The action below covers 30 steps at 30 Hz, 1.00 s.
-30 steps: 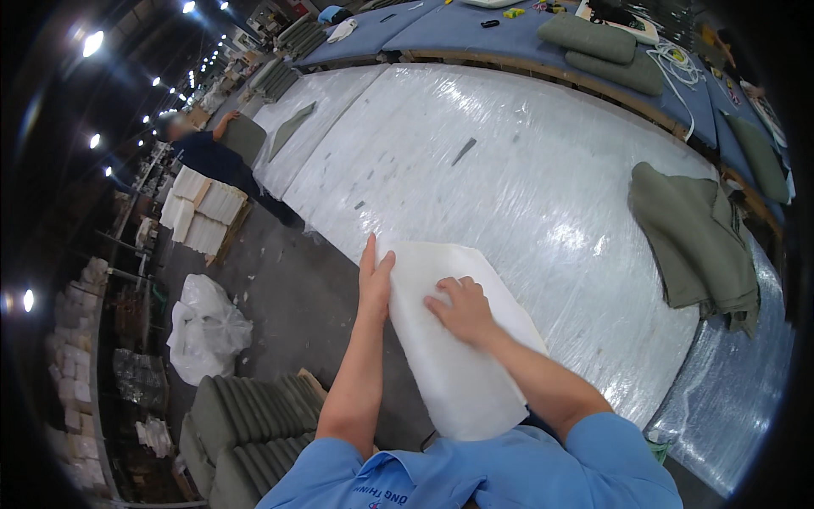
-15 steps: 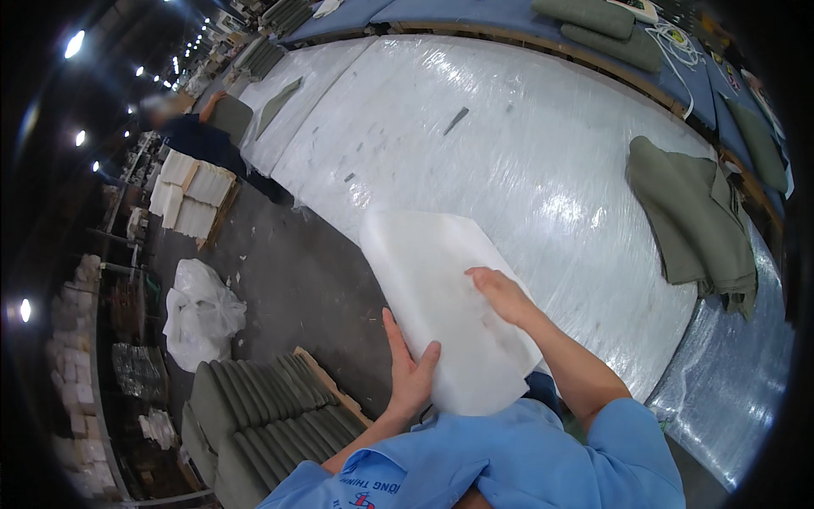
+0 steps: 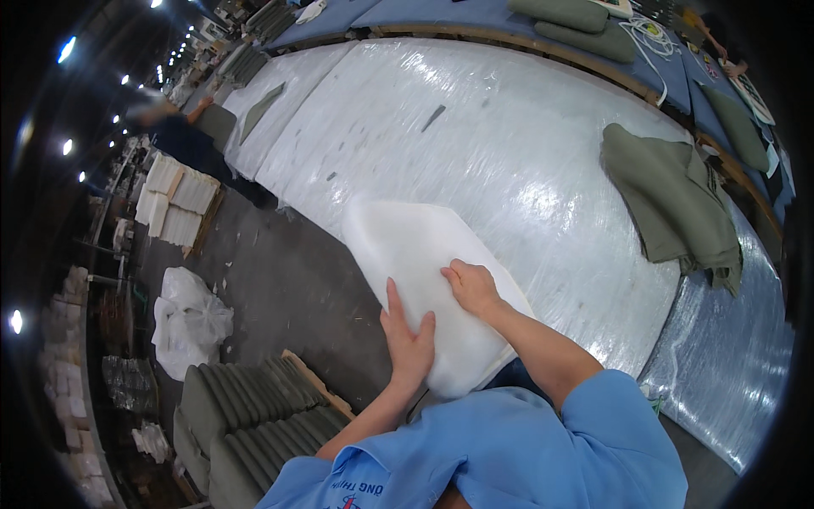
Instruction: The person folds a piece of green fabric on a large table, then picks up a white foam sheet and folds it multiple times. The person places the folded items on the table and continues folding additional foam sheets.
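Note:
A white padded cushion [image 3: 415,246], smooth and rounded at its corners, leans between my body and the near edge of the plastic-covered table [image 3: 543,127]. My left hand [image 3: 410,343] lies against its left side, fingers stretched and thumb apart. On the upper face, my right hand [image 3: 471,288] is closed, with its fingers curled and pinching the white surface layer. Whether that layer is a separate sheet or the cushion's own skin is not clear. The lower end of the cushion rests close to my blue shirt.
An olive-green cloth [image 3: 674,195] lies at the table's right. Several green cushions [image 3: 263,416] are stacked at lower left, near a white plastic bag [image 3: 191,322] on the floor. A co-worker [image 3: 191,144] stands far left beside stacked white pieces [image 3: 178,195]. Blue tables [image 3: 475,17] run behind.
My right hand's fingers have curled in tighter on the white surface. The cushion's lower end, earlier a loose straight edge, now looks rounded. Another person's hand shows at far upper right.

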{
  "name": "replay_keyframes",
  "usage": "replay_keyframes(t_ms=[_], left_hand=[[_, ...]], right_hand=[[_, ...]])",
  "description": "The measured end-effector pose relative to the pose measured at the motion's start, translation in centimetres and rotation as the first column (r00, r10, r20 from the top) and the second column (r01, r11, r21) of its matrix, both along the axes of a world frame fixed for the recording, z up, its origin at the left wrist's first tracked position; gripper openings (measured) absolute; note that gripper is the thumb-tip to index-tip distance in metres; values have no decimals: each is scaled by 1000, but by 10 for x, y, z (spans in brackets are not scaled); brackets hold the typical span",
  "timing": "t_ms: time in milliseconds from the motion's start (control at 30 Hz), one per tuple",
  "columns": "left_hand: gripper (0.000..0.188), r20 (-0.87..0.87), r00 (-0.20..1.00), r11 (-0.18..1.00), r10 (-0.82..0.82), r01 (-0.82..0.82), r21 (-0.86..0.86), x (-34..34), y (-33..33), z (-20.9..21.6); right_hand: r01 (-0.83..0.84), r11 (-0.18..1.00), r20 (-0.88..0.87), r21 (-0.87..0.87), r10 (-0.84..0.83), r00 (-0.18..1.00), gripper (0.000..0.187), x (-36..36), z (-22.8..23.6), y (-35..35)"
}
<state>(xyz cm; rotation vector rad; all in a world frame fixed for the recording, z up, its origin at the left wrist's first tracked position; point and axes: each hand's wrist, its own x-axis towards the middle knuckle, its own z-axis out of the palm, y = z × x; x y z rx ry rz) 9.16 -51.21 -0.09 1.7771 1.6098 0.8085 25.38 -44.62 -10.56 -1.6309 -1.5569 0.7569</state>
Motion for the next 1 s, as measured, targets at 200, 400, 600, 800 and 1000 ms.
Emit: replay_keyframes(t_ms=[200, 400, 600, 800, 1000], left_hand=[[90, 73, 997, 1000, 18, -20, 24, -7, -3, -3], [88, 72, 995, 995, 73, -78, 62, 6, -5, -3], [88, 57, 995, 996, 79, -81, 35, 25, -2, 0], [87, 55, 992, 994, 112, -113, 13, 28, 1, 6], [85, 28, 993, 990, 118, -120, 67, 42, 2, 4]], right_hand=[[-188, 982, -292, -27, 172, 941, 38, 22, 18, -31], [-173, 972, 103, 159, 158, 982, 33, 2, 38, -88], [-9, 999, 14, 46, 8, 1000, 31, 22, -10, -53], [-212, 976, -426, -50, 171, 888, 43, 49, -2, -62], [-161, 962, -43, 218, 174, 984, 37, 48, 27, -121]])
